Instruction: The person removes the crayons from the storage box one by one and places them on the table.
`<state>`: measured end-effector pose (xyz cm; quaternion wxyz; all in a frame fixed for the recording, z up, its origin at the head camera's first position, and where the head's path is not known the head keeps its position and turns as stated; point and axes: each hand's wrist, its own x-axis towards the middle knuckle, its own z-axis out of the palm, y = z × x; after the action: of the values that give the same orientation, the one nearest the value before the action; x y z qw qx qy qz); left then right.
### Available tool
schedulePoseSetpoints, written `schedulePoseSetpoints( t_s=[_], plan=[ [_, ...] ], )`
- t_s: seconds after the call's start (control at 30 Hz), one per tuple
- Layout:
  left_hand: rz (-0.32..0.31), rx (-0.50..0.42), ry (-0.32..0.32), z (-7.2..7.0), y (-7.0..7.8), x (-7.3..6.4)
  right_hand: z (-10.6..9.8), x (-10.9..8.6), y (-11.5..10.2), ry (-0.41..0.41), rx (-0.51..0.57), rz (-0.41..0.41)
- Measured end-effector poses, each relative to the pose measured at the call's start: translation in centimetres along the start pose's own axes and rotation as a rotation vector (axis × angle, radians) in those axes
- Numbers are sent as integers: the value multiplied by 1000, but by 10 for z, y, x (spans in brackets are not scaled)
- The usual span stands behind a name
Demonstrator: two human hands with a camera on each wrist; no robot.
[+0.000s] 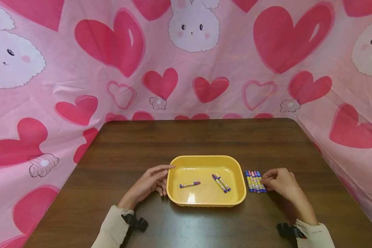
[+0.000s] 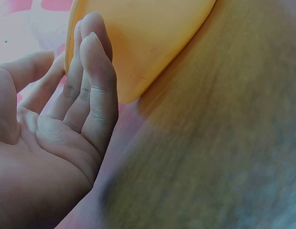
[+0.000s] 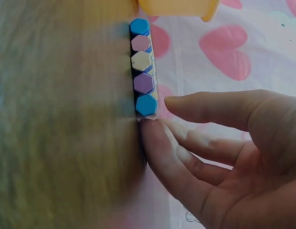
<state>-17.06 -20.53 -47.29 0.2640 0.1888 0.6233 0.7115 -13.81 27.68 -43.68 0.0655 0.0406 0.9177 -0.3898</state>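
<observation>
A yellow tray stands on the table with three crayons inside: one reddish-capped crayon at the left, a purple-tipped crayon and a yellow-tipped crayon side by side at the right. My left hand is at the tray's left wall, index finger extended over the rim, the other fingers loosely bent beside it. Right of the tray lies a tight row of several crayons. My right hand touches the row's outer side with its fingertips; the thumb stays apart, above the last blue-ended crayon.
The dark wooden table extends behind and to both sides of the tray. A pink cloth with hearts and rabbits hangs around its far and side edges. Black straps with small devices sit on both wrists.
</observation>
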Motion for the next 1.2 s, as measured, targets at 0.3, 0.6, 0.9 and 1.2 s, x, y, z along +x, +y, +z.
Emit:
schedulePoseSetpoints(
  t_s=[0.3, 0.6, 0.9, 1.2],
  plan=[
    [-5, -4, 9, 0, 1, 0, -2, -5, -7, 159, -52, -110],
    [12, -13, -7, 1, -1, 2, 7, -8, -19, 341, -91, -212],
    [20, -33, -6, 1, -3, 2, 23, -14, -58, 381, -7, -353],
    [28, -22, -4, 1, -3, 2, 36, -11, -97, 267, -11, -408]
  ],
)
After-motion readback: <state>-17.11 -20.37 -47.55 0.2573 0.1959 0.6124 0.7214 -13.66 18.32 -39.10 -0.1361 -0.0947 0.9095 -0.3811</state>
